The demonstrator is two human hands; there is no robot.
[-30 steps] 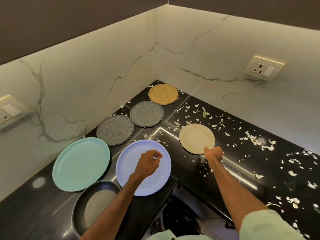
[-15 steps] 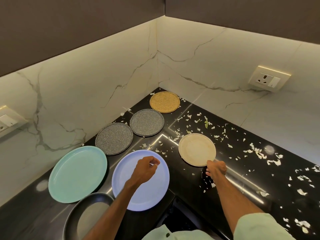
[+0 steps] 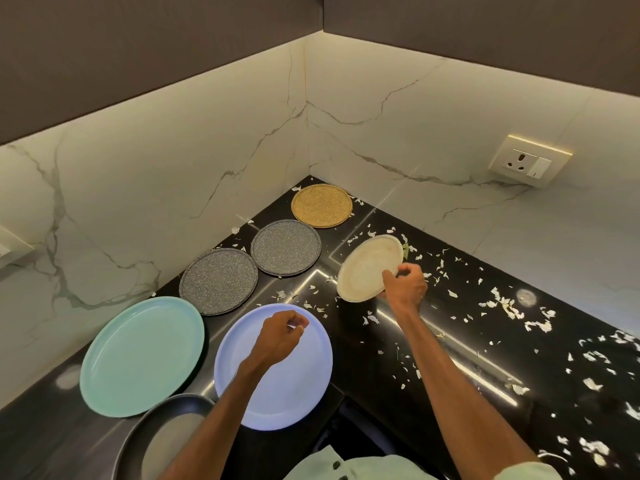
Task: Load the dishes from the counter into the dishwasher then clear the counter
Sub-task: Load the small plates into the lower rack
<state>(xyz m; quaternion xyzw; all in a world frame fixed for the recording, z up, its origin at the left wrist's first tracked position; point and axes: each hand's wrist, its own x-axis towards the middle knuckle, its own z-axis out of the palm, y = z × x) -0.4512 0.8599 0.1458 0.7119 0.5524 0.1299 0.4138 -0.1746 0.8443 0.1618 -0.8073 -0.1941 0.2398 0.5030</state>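
My right hand (image 3: 405,286) grips the near rim of a small cream plate (image 3: 367,268) and holds it tilted up off the black counter (image 3: 450,327). My left hand (image 3: 282,336) hovers with curled fingers over a lavender plate (image 3: 277,386), holding nothing that I can see. A mint-green plate (image 3: 142,355) lies to its left. Two grey speckled plates (image 3: 219,280) (image 3: 286,251) and a gold speckled plate (image 3: 321,205) run toward the corner. A dark plate (image 3: 162,441) sits at the near left edge.
White and green food scraps (image 3: 502,306) litter the counter to the right. Marble walls close the corner, with a wall socket (image 3: 530,164) on the right wall. A dark opening (image 3: 346,431) shows below the counter's inner edge.
My right hand has taken hold of the cream plate's rim and lifted it, tilted, up and away from the counter. My left hand has stayed over the lavender plate.
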